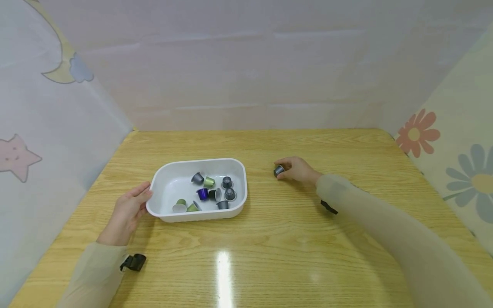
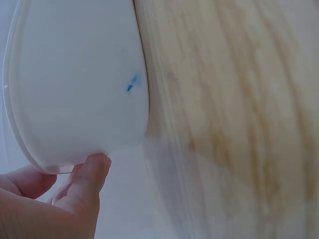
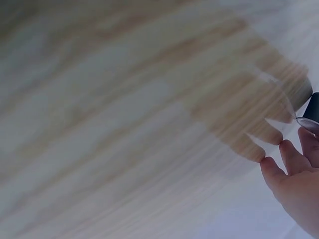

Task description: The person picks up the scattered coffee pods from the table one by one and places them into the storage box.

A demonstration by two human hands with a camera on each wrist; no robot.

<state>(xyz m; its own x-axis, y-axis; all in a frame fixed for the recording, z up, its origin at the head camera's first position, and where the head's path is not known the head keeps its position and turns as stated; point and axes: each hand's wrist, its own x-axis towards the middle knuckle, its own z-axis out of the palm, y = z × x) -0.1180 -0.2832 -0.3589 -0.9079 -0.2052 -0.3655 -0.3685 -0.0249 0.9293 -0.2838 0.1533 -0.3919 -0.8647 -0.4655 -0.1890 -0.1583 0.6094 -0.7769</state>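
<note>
A white plastic tub (image 1: 168,187) stands left of the middle of the table with several coffee capsules inside. Among them are a purple capsule (image 1: 202,194), a light green capsule (image 1: 209,182) and dark grey ones such as this grey capsule (image 1: 230,194). My left hand (image 1: 129,209) grips the tub's left end, thumb at the rim and fingers under it, as the left wrist view also shows. To the right of the tub, my right hand (image 1: 298,170) pinches a dark grey coffee capsule (image 1: 279,171) low over the table. In the right wrist view that capsule (image 3: 312,107) is partly cut off.
The wooden table (image 1: 269,248) has a glossy surface that reflects light and the right hand. Behind it rises a pale covered wall (image 1: 250,77). Printed side walls border the table left and right.
</note>
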